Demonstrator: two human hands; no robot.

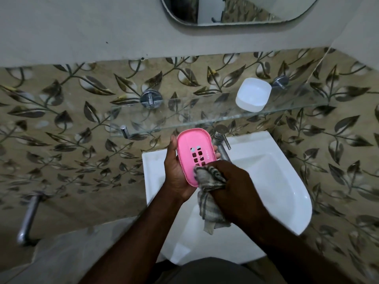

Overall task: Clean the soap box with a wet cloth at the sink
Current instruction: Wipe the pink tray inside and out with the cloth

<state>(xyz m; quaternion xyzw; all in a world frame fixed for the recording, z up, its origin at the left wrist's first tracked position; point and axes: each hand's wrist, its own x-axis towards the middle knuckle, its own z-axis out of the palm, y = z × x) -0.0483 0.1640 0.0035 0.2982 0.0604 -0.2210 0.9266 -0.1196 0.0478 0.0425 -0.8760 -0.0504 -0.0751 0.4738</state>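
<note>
While the right hand bunches a grey striped cloth in curled fingers, its loose tail hanging down over the sink, the wad presses on the near end of the pink soap box. That box lies in the left hand, cradled from below, thumb along its left edge and fingers wrapped round the right edge, held above the basin's back left corner. Its long axis runs away from the person and leans slightly left, so the unwiped stretch lies straight ahead of the cloth; I judge the next stroke goes forward along that length, over the grid of drain holes. The box is smooth, glossy plastic with rounded corners; the cloth looks coarse, limp and woven. Whether it is wet cannot be told. Beyond, a chrome tap stands at the white ceramic rim. Farther up, a glass shelf carries a milky white plastic tub, with leaf-patterned tiles behind and a mirror above.
</note>
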